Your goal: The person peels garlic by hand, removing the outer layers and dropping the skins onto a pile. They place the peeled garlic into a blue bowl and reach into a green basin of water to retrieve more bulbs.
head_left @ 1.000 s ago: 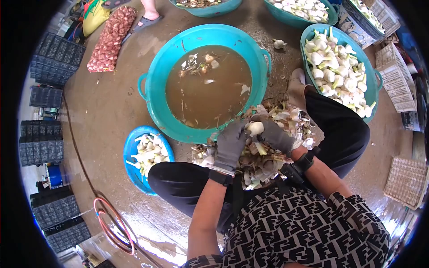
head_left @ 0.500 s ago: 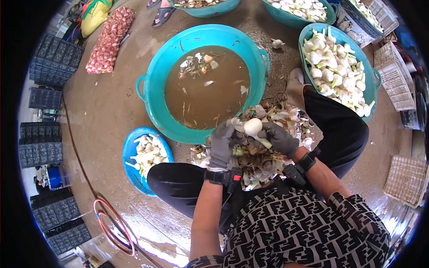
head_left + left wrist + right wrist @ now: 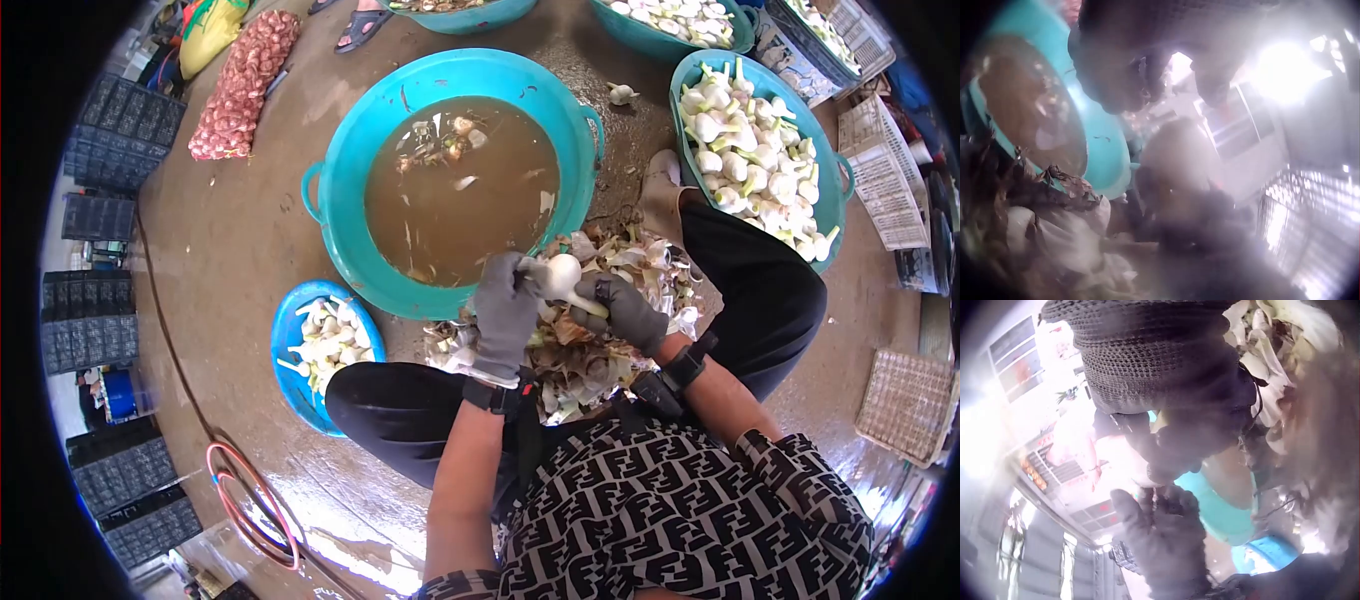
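Observation:
A peeled-looking white garlic bulb [image 3: 563, 273] with a pale green stem is held over a heap of garlic skins [image 3: 600, 350] between the person's knees. The gloved right hand [image 3: 632, 315] grips it by the stem, on the right. At the bulb's other side the gloved left hand [image 3: 505, 305], fingers curled, pinches a pale shred of skin by the bulb. The left wrist view shows the bulb [image 3: 1175, 156] blurred, beneath the left fingers. In the right wrist view the right hand [image 3: 1172, 381] largely hides the bulb, with the left hand [image 3: 1169, 540] below it.
A large teal tub [image 3: 345, 130] of murky water stands ahead. Left is a blue basin [image 3: 290, 385] of garlic; right, a teal tub [image 3: 835, 215] heaped with garlic. A red net sack [image 3: 245, 90], hose [image 3: 225, 480], wicker basket [image 3: 908, 405] and black crates [image 3: 90, 340] lie around.
The bulb, earlier largely covered by both hands, came into fuller view, held by its stem in the right hand. The left hand drew back, then returned to the bulb's left side.

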Action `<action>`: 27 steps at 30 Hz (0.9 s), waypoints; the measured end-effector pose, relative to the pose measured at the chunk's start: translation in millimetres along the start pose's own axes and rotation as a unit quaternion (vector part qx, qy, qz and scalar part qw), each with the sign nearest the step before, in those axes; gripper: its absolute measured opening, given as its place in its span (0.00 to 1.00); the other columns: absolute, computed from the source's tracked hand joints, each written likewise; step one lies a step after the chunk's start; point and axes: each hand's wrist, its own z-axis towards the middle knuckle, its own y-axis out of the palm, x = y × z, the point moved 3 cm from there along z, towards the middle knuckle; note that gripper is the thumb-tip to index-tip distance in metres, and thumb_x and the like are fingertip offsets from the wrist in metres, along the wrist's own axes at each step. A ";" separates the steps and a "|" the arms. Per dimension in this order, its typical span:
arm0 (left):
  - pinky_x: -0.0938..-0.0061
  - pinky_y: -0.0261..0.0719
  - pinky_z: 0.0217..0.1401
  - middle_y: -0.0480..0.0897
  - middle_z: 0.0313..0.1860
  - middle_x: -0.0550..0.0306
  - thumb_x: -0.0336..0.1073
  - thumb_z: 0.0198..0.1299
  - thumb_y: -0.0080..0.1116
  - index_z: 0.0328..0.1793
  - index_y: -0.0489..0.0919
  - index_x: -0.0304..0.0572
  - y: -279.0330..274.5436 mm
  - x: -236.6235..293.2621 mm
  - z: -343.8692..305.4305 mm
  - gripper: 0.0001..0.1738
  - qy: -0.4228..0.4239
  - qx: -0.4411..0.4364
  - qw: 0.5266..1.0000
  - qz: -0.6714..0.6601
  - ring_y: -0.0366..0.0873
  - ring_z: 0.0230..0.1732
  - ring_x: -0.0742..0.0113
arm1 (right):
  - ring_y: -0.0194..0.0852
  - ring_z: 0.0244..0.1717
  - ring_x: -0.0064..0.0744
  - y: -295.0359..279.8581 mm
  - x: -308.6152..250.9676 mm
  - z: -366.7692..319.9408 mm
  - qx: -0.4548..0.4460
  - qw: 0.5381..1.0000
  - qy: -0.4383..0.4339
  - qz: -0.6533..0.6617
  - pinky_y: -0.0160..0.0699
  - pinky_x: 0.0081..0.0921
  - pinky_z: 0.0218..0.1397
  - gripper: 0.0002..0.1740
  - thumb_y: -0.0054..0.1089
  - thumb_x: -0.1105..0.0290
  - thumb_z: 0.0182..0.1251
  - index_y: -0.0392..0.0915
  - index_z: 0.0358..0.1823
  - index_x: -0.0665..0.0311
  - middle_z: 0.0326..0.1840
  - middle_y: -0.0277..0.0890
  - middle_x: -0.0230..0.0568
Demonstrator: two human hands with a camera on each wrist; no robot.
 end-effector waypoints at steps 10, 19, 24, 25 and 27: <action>0.74 0.78 0.40 0.77 0.34 0.61 0.36 0.62 0.52 0.49 0.73 0.40 9.9 -38.6 0.4 0.11 -0.262 0.062 0.770 -0.578 0.75 0.34 0.70 | 0.56 0.17 0.14 -5.3 -3.1 -3.5 -0.014 0.997 -0.012 0.070 0.55 0.13 0.20 0.10 0.48 0.67 0.66 0.75 0.39 0.66 0.20 0.65 0.26; 0.77 0.74 0.43 0.80 0.43 0.54 0.35 0.57 0.57 0.55 0.73 0.34 -27.4 -110.8 41.1 0.20 -0.390 -0.242 0.874 -0.157 0.76 0.40 0.71 | 0.54 0.23 0.19 -121.0 -83.3 5.6 0.064 0.836 -0.217 0.500 0.59 0.17 0.26 0.22 0.40 0.60 0.68 0.63 0.57 0.69 0.30 0.63 0.30; 0.69 0.71 0.56 0.78 0.51 0.48 0.44 0.52 0.59 0.55 0.73 0.39 -28.6 -170.1 124.4 0.26 -0.161 -0.219 0.911 0.310 0.75 0.52 0.53 | 0.55 0.20 0.17 -106.9 -44.7 29.9 0.286 0.907 -0.020 0.310 0.57 0.15 0.23 0.16 0.46 0.66 0.65 0.69 0.52 0.64 0.24 0.63 0.26; 0.67 0.69 0.58 0.76 0.54 0.48 0.45 0.52 0.58 0.56 0.73 0.41 -30.5 -177.4 151.1 0.26 -0.146 -0.195 0.916 0.318 0.73 0.55 0.51 | 0.63 0.22 0.17 -100.0 -28.6 34.8 0.208 0.933 -0.004 0.295 0.60 0.14 0.24 0.16 0.46 0.63 0.66 0.71 0.49 0.66 0.27 0.70 0.26; 0.64 0.68 0.59 0.73 0.57 0.48 0.47 0.50 0.58 0.56 0.72 0.45 -32.9 -186.8 200.5 0.27 -0.177 -0.165 0.901 0.359 0.70 0.59 0.51 | 0.62 0.22 0.18 -71.3 -29.2 42.9 0.189 0.953 0.044 0.234 0.60 0.15 0.25 0.17 0.46 0.62 0.65 0.71 0.48 0.69 0.27 0.69 0.30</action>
